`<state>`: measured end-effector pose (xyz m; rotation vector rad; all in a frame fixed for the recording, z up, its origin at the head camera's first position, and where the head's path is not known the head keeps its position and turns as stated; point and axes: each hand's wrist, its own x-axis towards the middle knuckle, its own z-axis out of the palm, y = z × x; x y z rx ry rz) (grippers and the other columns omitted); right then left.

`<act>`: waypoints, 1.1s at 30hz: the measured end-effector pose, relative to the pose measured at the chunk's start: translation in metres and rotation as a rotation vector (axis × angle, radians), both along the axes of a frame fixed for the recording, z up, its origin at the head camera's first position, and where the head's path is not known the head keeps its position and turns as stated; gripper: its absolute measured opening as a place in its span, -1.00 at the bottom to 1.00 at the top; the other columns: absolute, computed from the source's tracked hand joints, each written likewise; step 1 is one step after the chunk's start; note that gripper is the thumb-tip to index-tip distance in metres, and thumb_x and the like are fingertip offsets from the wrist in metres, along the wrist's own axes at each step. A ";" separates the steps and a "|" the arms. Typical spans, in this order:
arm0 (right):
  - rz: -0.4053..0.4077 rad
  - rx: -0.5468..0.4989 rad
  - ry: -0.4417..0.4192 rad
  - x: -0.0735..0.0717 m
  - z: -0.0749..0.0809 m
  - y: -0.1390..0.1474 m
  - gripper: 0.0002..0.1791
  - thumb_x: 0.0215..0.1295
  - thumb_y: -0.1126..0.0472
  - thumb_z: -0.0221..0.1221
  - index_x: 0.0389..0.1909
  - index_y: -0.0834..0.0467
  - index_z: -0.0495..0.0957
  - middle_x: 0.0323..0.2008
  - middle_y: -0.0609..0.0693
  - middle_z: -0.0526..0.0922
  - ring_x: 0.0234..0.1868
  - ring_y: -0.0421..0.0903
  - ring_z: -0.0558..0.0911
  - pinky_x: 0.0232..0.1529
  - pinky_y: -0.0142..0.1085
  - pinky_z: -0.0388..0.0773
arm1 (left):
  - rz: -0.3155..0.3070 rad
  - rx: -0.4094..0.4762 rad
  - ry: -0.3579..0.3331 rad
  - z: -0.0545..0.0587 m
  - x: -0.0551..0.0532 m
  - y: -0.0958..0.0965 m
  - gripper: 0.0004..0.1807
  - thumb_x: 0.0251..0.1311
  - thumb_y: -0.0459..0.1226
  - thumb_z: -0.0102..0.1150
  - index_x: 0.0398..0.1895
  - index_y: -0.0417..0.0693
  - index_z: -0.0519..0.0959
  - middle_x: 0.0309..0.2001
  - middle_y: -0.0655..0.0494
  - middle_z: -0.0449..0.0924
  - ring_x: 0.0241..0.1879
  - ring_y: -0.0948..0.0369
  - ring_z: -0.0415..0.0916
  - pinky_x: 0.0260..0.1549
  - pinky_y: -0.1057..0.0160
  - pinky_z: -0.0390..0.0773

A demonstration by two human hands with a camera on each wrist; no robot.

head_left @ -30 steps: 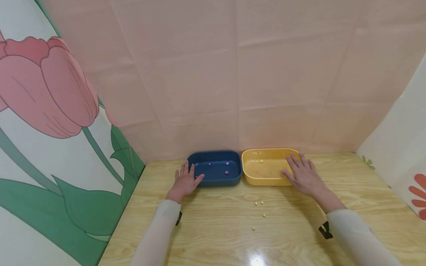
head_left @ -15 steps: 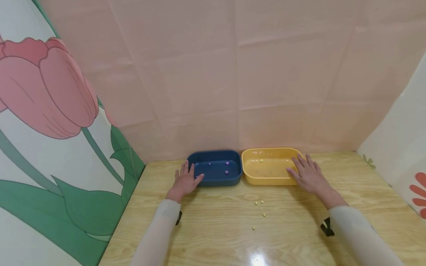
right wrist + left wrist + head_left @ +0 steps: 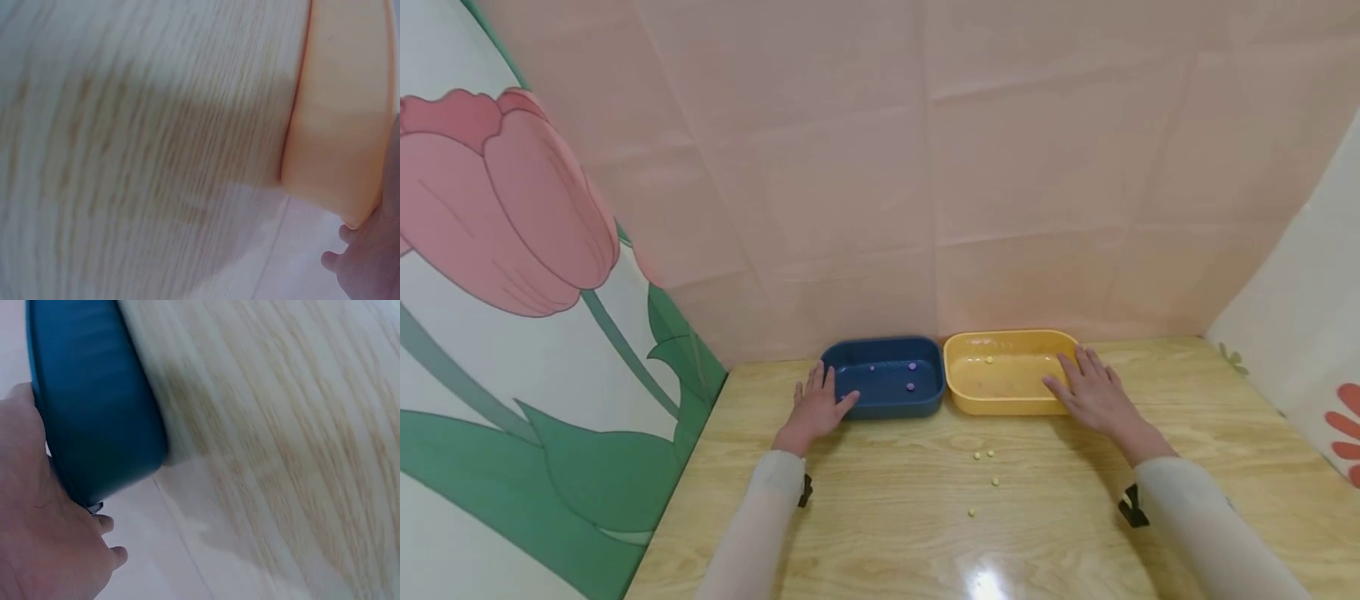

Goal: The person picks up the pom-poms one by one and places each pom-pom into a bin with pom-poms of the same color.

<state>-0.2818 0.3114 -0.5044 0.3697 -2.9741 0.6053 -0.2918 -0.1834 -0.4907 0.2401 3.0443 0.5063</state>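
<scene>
My left hand (image 3: pixel 814 413) rests on the left end of a dark blue tray (image 3: pixel 889 411), fingers spread and fairly straight, thumb along the front rim. In the left wrist view this hand (image 3: pixel 53 519) touches the rim of the blue tray (image 3: pixel 103 400). My right hand (image 3: pixel 1101 402) lies likewise on the right end of a yellow tray (image 3: pixel 1007 407), fingers extended. The right wrist view shows the hand (image 3: pixel 372 262) against the corner of the yellow tray (image 3: pixel 344 112). A few small purple beads (image 3: pixel 911 387) lie in the blue tray. One yellow bead (image 3: pixel 989 360) is in the yellow tray.
Several small yellow beads (image 3: pixel 996 482) lie loose on the wood-grain table (image 3: pixel 880 517) in front of the trays. The trays stand side by side against a pink cloth backdrop (image 3: pixel 842 208). A tulip-printed panel (image 3: pixel 542 333) borders the left.
My right hand has shifted slightly to the right along the yellow tray's end. The left hand, both trays and the loose beads stay practically in place; the head view has drifted slightly.
</scene>
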 end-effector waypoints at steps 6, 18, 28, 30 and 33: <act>0.007 0.034 0.016 -0.003 0.001 -0.003 -0.10 0.60 -0.27 -0.22 0.54 0.44 0.01 0.51 0.58 -0.20 0.51 0.53 -0.15 0.39 0.41 -0.15 | 0.000 0.039 0.036 0.003 0.001 0.001 -0.04 0.48 0.27 -0.20 0.63 -0.20 -0.11 0.64 -0.18 -0.32 0.61 -0.12 -0.45 0.50 -0.24 -0.29; -0.016 0.061 0.015 -0.006 0.005 -0.001 -0.09 0.57 -0.29 -0.19 0.54 0.40 0.03 0.51 0.56 -0.18 0.50 0.52 -0.12 0.35 0.46 -0.15 | -0.182 0.012 0.212 0.011 0.023 0.037 -0.12 0.47 0.22 -0.09 0.62 -0.15 0.06 0.63 -0.10 -0.08 0.62 -0.07 -0.25 0.51 -0.20 -0.18; -0.025 0.062 -0.016 0.000 0.008 -0.003 -0.13 0.58 -0.24 -0.15 0.53 0.40 0.08 0.51 0.57 -0.18 0.50 0.52 -0.13 0.34 0.47 -0.14 | -0.289 0.056 0.242 0.011 0.045 0.055 -0.14 0.46 0.21 -0.06 0.60 -0.14 0.11 0.61 -0.06 0.01 0.61 -0.04 -0.17 0.52 -0.16 -0.15; -0.022 0.051 -0.016 0.000 0.007 -0.003 -0.14 0.58 -0.24 -0.15 0.53 0.41 0.08 0.51 0.57 -0.19 0.50 0.53 -0.14 0.35 0.46 -0.15 | -0.296 0.074 0.244 0.011 0.049 0.056 -0.15 0.45 0.19 0.00 0.59 -0.13 0.14 0.60 -0.05 0.05 0.61 -0.02 -0.14 0.52 -0.14 -0.15; -0.014 0.037 -0.011 -0.002 0.004 -0.002 -0.14 0.58 -0.23 -0.14 0.52 0.42 0.09 0.50 0.58 -0.20 0.50 0.54 -0.15 0.36 0.45 -0.14 | -0.311 0.106 0.247 0.011 0.055 0.058 -0.18 0.43 0.13 0.09 0.57 -0.14 0.18 0.57 -0.05 0.12 0.59 -0.04 -0.08 0.51 -0.15 -0.12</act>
